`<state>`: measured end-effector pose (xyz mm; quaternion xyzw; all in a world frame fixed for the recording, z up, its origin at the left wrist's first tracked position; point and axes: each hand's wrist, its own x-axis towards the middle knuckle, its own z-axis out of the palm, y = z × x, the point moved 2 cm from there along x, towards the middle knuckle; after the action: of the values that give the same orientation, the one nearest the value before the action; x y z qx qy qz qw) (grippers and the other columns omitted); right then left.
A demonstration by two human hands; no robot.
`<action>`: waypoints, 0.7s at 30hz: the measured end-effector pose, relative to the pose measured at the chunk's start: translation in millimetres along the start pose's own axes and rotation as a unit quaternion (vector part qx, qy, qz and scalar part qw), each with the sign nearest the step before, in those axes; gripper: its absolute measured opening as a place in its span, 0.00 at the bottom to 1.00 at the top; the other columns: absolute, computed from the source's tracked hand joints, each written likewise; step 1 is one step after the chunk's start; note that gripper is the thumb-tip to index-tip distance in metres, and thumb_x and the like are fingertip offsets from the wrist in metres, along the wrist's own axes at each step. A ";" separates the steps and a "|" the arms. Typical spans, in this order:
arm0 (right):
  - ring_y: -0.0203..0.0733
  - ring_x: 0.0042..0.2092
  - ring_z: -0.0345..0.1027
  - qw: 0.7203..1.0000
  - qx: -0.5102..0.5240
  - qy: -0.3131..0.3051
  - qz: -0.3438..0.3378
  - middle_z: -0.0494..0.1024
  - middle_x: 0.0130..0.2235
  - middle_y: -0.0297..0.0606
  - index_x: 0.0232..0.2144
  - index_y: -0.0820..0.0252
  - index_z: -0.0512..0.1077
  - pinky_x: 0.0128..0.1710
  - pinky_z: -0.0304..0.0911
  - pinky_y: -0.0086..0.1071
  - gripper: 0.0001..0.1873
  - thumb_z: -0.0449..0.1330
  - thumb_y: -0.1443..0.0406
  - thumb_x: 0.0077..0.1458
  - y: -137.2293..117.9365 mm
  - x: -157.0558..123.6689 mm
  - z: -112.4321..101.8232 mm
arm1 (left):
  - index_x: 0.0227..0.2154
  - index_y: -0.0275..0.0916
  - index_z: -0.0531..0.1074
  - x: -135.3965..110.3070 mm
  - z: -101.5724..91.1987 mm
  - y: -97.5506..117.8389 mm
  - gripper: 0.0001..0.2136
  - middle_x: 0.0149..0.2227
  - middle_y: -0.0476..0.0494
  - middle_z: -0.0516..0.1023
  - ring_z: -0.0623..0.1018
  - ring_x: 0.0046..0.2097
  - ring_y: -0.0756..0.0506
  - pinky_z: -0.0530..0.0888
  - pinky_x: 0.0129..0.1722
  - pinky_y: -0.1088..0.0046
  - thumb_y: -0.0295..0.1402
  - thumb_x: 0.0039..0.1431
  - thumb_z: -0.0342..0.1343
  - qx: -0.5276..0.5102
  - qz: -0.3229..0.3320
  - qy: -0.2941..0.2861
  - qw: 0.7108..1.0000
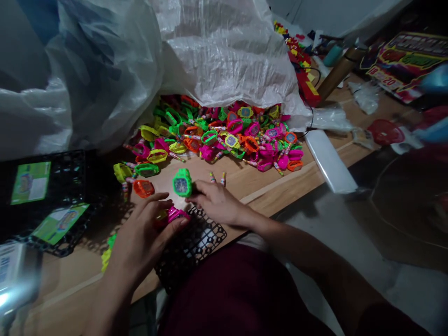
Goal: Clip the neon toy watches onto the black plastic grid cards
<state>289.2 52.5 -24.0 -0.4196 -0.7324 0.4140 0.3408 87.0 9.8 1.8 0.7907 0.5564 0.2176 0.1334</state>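
Note:
My left hand (143, 238) grips a pink toy watch (174, 214) just above a black plastic grid (196, 247) at the table's near edge. My right hand (219, 203) pinches a green toy watch (182, 182), holding it upright with its face toward me. A big heap of toy watches (224, 135) in green, pink, orange and yellow lies beyond both hands, spilling from a white plastic bag (217, 56).
A black tray (66, 182) with green printed cards (31, 182) sits at the left. A white flat bar (329, 161) lies at the table's right edge. A colourful printed box (406, 60) and a bronze cylinder (338, 72) stand far right.

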 end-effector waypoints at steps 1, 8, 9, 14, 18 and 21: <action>0.38 0.37 0.74 0.998 0.052 -0.006 0.033 0.80 0.36 0.33 0.42 0.59 0.72 0.38 0.68 0.29 0.10 0.54 0.75 0.65 2.8 -7.7 7.6 | 0.44 0.44 0.73 -0.2 0.0 0.1 0.25 0.57 0.38 0.75 0.80 0.55 0.35 0.80 0.49 0.57 0.61 0.61 0.52 0.000 0.003 -0.002 1.000; 0.38 0.36 0.72 0.998 0.052 -0.027 0.039 0.77 0.33 0.33 0.39 0.60 0.71 0.36 0.66 0.28 0.12 0.54 0.78 0.58 29.2 -10.4 34.9 | 0.45 0.46 0.71 -3.0 4.1 2.7 0.22 0.57 0.38 0.74 0.80 0.54 0.35 0.80 0.48 0.55 0.58 0.63 0.52 -0.006 0.029 -0.001 1.000; 0.39 0.36 0.71 0.999 0.024 -0.032 0.020 0.77 0.33 0.33 0.39 0.60 0.71 0.37 0.66 0.28 0.13 0.54 0.78 0.57 31.1 -9.2 34.1 | 0.45 0.47 0.71 -3.6 4.1 3.5 0.21 0.57 0.38 0.74 0.80 0.54 0.34 0.80 0.48 0.54 0.58 0.63 0.52 -0.006 0.030 0.000 1.000; 0.38 0.35 0.69 0.995 0.030 -0.077 -0.056 0.74 0.34 0.33 0.42 0.60 0.68 0.36 0.64 0.27 0.17 0.49 0.78 0.55 42.1 -11.1 27.0 | 0.44 0.45 0.70 -6.3 3.5 6.8 0.20 0.57 0.37 0.73 0.80 0.52 0.35 0.80 0.49 0.53 0.56 0.64 0.52 -0.014 0.028 0.001 0.999; 0.40 0.37 0.66 0.985 -0.058 -0.083 -0.138 0.72 0.36 0.37 0.39 0.61 0.67 0.38 0.63 0.30 0.18 0.48 0.79 0.49 50.9 -10.9 34.4 | 0.54 0.42 0.67 -6.3 4.9 4.9 0.26 0.58 0.35 0.74 0.80 0.54 0.36 0.79 0.50 0.56 0.56 0.63 0.55 -0.023 0.030 0.018 0.999; 0.41 0.35 0.65 0.976 -0.131 -0.096 -0.143 0.72 0.34 0.38 0.35 0.61 0.68 0.37 0.62 0.31 0.14 0.50 0.80 0.50 49.6 -9.5 41.6 | 0.67 0.44 0.56 -4.6 6.8 4.7 0.33 0.64 0.34 0.70 0.75 0.62 0.35 0.75 0.58 0.54 0.52 0.65 0.54 0.011 0.080 0.000 0.997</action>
<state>274.4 45.8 -87.4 -0.3093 -0.8621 0.3001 0.2667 92.9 4.1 -3.0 0.8342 0.4934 0.2219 0.1068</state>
